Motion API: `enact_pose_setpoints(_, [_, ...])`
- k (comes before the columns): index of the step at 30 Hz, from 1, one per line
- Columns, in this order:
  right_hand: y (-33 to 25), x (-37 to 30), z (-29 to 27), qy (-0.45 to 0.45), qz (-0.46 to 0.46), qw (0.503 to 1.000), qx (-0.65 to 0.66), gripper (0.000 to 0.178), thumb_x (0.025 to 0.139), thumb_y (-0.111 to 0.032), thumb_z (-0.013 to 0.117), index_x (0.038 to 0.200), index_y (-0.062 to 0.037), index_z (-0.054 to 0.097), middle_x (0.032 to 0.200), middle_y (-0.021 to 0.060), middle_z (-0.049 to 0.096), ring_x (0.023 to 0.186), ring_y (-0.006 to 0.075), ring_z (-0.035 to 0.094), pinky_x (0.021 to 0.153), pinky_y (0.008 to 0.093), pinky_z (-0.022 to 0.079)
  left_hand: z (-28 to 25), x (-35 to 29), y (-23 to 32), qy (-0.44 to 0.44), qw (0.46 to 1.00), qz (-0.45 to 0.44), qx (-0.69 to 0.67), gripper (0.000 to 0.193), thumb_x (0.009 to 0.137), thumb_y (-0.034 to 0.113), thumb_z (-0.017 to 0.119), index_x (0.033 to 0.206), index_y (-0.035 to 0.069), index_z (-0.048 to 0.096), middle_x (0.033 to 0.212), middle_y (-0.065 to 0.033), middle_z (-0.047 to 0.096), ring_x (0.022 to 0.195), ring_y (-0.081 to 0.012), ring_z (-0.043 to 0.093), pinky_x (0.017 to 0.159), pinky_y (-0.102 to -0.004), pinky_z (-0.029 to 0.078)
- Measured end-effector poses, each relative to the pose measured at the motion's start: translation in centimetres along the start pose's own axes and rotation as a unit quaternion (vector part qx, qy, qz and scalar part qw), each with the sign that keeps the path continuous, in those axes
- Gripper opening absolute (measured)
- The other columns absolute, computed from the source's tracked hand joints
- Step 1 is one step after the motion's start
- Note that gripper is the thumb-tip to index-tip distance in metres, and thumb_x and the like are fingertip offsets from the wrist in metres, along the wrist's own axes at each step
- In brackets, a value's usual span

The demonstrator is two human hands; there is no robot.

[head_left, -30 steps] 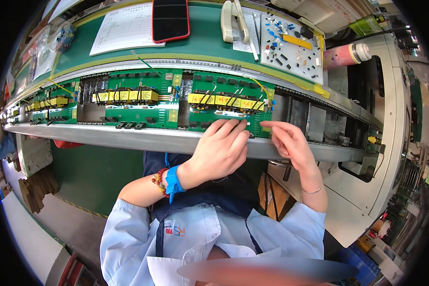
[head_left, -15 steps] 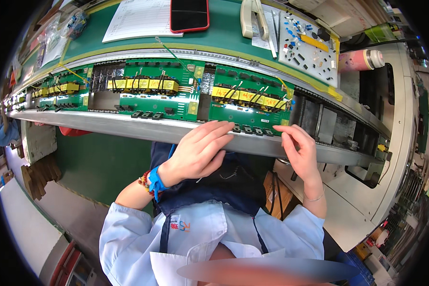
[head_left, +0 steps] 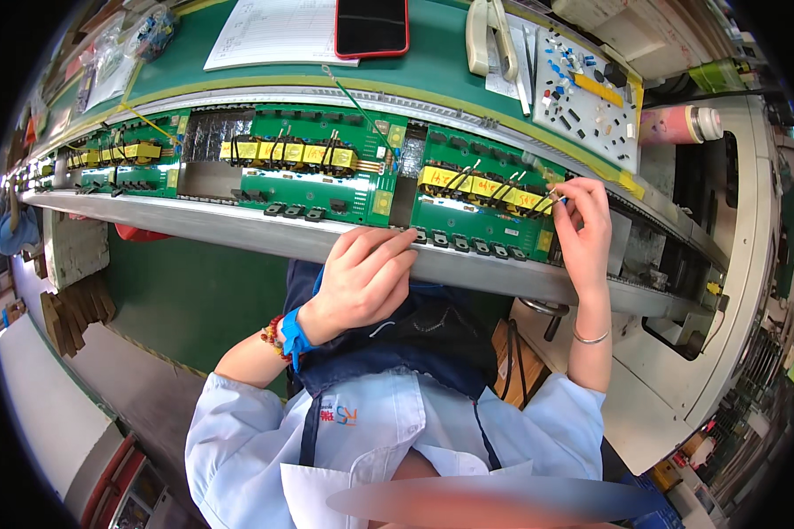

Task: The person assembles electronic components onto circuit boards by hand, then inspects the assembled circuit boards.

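Note:
A green circuit board (head_left: 432, 208) lies in the rail line before me, with a row of yellow wound blocks (head_left: 483, 186) across it and several black parts (head_left: 460, 242) along its front edge. Over the board's right end, my right hand (head_left: 584, 229) has thumb and finger pinched by the last yellow block; what sits in the pinch is too small to name. My left hand (head_left: 362, 280) rests at the front metal rail (head_left: 238, 222), fingers loosely bent, its fingertips against the board's front left corner. I see nothing held in it.
More boards, such as the middle one (head_left: 364, 181), fill the line leftward. Behind it lie a phone (head_left: 372, 26), printed sheets (head_left: 269, 35), a beige hand tool (head_left: 478, 40) and a white tray (head_left: 551, 113) of loose components. A pink bottle (head_left: 669, 125) lies far right.
My right hand has gone from the board's front edge up to the right end of the yellow blocks. My left hand stays at the front rail. The whole view has shifted slightly.

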State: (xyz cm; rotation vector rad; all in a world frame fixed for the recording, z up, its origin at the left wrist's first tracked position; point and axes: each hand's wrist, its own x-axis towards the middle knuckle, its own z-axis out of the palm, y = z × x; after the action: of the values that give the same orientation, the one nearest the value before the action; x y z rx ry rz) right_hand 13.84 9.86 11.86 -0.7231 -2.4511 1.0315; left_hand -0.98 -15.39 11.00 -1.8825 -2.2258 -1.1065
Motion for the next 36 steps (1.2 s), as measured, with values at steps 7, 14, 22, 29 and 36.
enact_pose_setpoints(7, [-0.2,1.1,-2.3,-0.101,-0.058,0.992,-0.056,0.020,0.084,-0.002,0.057,0.104,-0.0025,0.062,0.101,0.0092,0.057,0.096,0.0194,0.054,0.088,0.0310,0.041,-2.3,5.9,-1.1,0.054,0.996,-0.005,-0.075,0.033,0.071,-0.001,0.059,0.104,-0.003,0.055,0.102,-0.0159,0.059,0.088,-0.0325,0.056,0.078,-0.0394,0.045])
enact_pose_setpoints(14, [-0.4,4.2,-2.1,-0.262,0.076,0.895,0.352,0.045,0.101,-0.030,0.027,0.121,0.0055,0.046,0.118,0.0168,0.057,0.112,0.0214,0.053,0.099,0.0327,0.038,-0.3,11.2,-2.3,-0.170,0.922,-0.216,-0.272,0.028,0.100,0.020,0.034,0.112,0.000,0.050,0.100,-0.0146,0.061,0.093,-0.0291,0.058,0.083,-0.0340,0.043])
enact_pose_setpoints(22, [-0.1,5.5,-0.8,-0.299,0.016,0.905,0.303,0.048,0.102,-0.034,0.028,0.126,0.0044,0.042,0.121,0.0162,0.055,0.119,0.0214,0.048,0.102,0.0325,0.034,1.7,12.4,-2.4,-0.176,0.921,-0.202,-0.284,0.028,0.100,0.022,0.036,0.113,0.000,0.049,0.100,-0.0170,0.060,0.093,-0.0285,0.058,0.081,-0.0341,0.044])
enact_pose_setpoints(29, [0.0,3.3,-2.8,-0.131,-0.026,0.983,0.124,0.042,0.100,-0.032,0.033,0.121,0.0011,0.049,0.116,0.0136,0.060,0.111,0.0252,0.053,0.097,0.0348,0.038,0.2,11.7,-1.7,-0.074,0.993,-0.074,-0.060,0.031,0.084,0.003,0.044,0.113,-0.003,0.051,0.102,-0.0157,0.060,0.105,-0.0328,0.053,0.093,-0.0410,0.036])
enact_pose_setpoints(36, [0.3,2.4,-3.5,-0.087,-0.094,0.989,-0.077,0.037,0.099,-0.030,0.035,0.119,-0.0038,0.052,0.113,0.0093,0.063,0.106,0.0258,0.054,0.093,0.0363,0.035,1.1,11.1,-1.7,-0.094,0.993,-0.048,0.058,0.035,0.074,0.005,0.049,0.108,-0.002,0.051,0.100,-0.0155,0.062,0.110,-0.0311,0.051,0.094,-0.0444,0.033])
